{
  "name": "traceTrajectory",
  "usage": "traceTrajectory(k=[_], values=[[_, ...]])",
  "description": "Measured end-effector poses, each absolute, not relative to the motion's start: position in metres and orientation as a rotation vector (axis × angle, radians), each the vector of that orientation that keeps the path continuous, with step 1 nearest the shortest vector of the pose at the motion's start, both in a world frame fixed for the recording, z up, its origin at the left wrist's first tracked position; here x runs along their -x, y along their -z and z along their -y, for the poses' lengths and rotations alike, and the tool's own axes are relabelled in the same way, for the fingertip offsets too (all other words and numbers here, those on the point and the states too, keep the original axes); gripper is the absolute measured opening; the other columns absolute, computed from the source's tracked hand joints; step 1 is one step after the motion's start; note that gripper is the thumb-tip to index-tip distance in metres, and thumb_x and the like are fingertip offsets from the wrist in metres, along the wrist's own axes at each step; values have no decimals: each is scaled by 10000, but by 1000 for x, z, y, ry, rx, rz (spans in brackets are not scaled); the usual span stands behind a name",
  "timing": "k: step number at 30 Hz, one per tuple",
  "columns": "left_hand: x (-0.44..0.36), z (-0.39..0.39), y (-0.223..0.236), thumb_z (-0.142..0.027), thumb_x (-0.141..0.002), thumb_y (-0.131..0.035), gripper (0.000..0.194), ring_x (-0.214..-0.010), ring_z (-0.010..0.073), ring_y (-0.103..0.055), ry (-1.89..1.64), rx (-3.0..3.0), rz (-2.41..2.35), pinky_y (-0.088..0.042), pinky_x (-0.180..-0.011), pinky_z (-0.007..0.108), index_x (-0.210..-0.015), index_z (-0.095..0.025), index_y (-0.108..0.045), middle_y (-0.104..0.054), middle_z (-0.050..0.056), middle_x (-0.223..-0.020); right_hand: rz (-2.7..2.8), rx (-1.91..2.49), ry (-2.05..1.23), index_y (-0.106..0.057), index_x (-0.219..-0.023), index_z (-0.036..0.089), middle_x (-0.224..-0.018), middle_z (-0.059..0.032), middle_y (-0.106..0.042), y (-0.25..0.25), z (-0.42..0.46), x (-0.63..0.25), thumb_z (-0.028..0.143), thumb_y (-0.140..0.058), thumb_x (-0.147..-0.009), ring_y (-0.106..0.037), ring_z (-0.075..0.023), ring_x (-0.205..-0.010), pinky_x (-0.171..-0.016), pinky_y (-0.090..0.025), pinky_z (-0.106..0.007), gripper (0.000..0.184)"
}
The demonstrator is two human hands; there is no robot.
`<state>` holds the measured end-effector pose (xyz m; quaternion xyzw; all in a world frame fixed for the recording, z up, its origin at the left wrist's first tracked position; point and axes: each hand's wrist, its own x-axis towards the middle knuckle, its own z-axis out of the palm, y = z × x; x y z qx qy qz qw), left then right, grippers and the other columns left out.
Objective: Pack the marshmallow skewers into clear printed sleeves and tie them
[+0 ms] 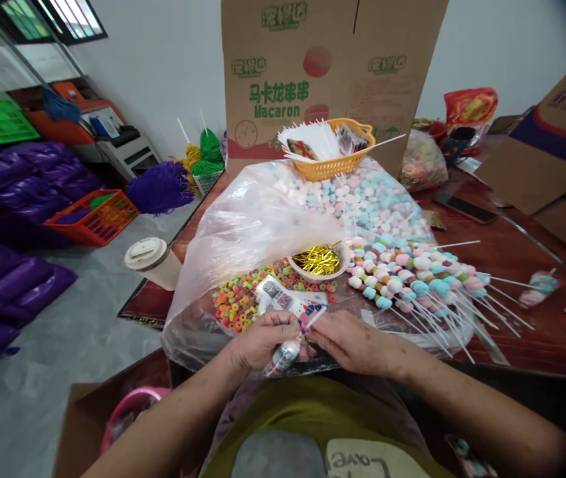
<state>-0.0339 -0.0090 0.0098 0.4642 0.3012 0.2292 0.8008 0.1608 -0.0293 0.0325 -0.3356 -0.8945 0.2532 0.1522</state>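
Note:
My left hand (269, 337) is closed around the gathered neck of a wrapped marshmallow skewer (285, 355). Its clear bag points down toward my lap, and the white stick slants up between my hands. The fingers of my right hand (345, 340) pinch at the same neck; any tie there is too small to make out. Just beyond my hands lies a printed wrapper (290, 299) on loose colourful cereal rings (236, 302). A white bowl of gold twist ties (319, 260) stands behind it. To the right, unwrapped marshmallow skewers (417, 275) are piled with sticks toward me.
A yellow basket (335, 166) of white sticks and packets stands on bagged loose marshmallows (377, 199). Behind rises a Macaron carton (287, 79). A lidded cup (156, 262) is at the left table edge. Right are a phone (465, 208) and another wrapped skewer (539, 289).

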Motion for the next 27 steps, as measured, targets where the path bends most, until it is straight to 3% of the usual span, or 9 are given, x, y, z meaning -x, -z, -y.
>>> traceTrajectory(k=[3, 8, 15, 22, 27], values=[[19, 18, 7, -411, -633, -714, 306, -515, 157, -581, -682, -729, -638, -460, -620, 296, -622, -139, -575, -617, 37, -521, 2421, 942, -767, -491, -743, 176, -673, -23, -584, -20, 28, -158, 151, -323, -894, -497, -115, -580, -559, -358, -221, 227], [5, 23, 10, -366, -642, -725, 297, -504, 113, -547, -882, -623, -793, -451, -572, 253, -673, -158, -516, -605, -14, -578, 2257, 1079, -536, -471, -819, 170, -711, -37, -565, 0, 28, -151, 175, -329, -897, -498, -132, -620, -573, -362, -235, 162], [16, 18, -2, -414, -679, -689, 300, -595, 84, -473, -748, -1228, -951, -388, -572, 188, -703, -131, -595, -533, -25, -614, 2448, 1038, -4, -472, -742, 167, -611, -32, -540, 11, 25, -157, 93, -357, -814, -454, -145, -534, -516, -278, -268, 155], [-1, 18, 8, -433, -589, -746, 341, -479, 98, -516, -764, -776, -858, -442, -485, 237, -697, -151, -589, -577, -26, -582, 2445, 872, 437, -463, -645, 175, -549, -13, -510, 10, 18, -165, 128, -395, -848, -428, -139, -511, -544, -258, -299, 219], [-7, 18, 13, -362, -671, -709, 270, -732, 157, -602, -953, -928, -882, -472, -721, 280, -783, -117, -699, -674, 38, -733, 2360, 878, 567, -471, -627, 172, -522, -2, -496, 7, 22, -163, 107, -424, -845, -413, -131, -506, -560, -260, -307, 232]])
